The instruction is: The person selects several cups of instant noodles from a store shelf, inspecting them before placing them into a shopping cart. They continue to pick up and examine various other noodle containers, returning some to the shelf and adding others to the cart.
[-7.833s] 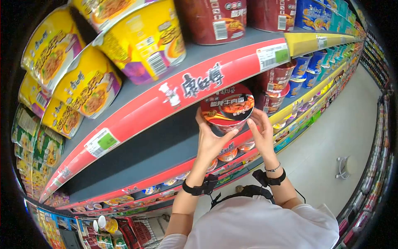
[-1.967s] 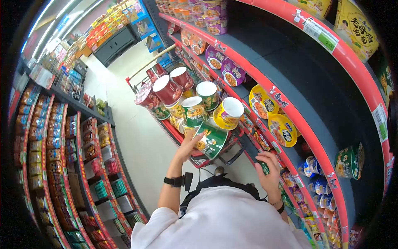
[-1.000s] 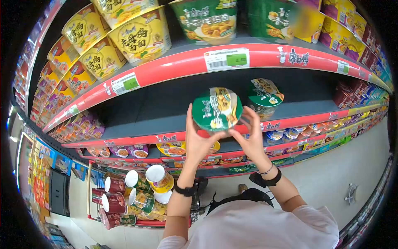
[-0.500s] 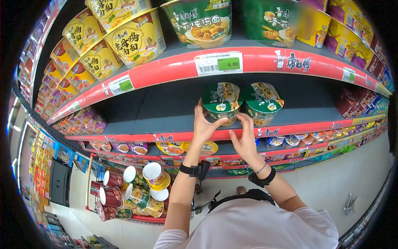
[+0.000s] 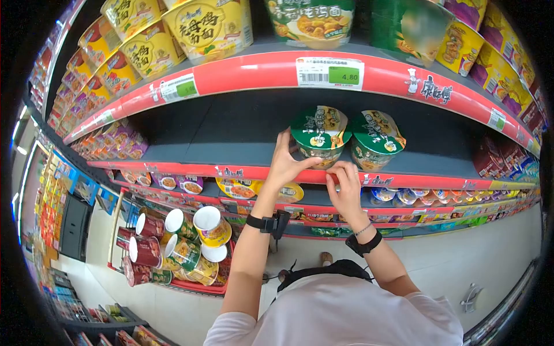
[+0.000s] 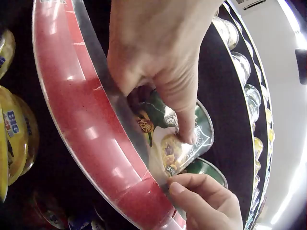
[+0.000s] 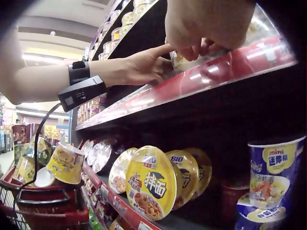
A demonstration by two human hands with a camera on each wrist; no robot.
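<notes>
On the middle shelf, a green instant noodle cup (image 5: 320,135) stands upright beside a second green noodle cup (image 5: 378,138). My left hand (image 5: 287,163) holds the first cup at its left side, thumb across the front and fingers behind. The left wrist view shows the thumb on the cup's printed wall (image 6: 175,148). My right hand (image 5: 346,187) is at the shelf's front lip, just below and between the two cups, fingers loosely curled. In the left wrist view its thumb and index tip come together right at the base of the held cup.
A red shelf strip (image 5: 254,174) runs along the front edge. Yellow and green noodle tubs (image 5: 210,29) fill the shelf above; yellow bowls (image 7: 151,182) stand below. At lower left is a red shopping cart (image 5: 199,286) loaded with noodle cups.
Both hands carried the green cup from the cart area to the shelf, and it now stands beside the other green cup. The right hand has drawn down off it while the left hand keeps hold.
</notes>
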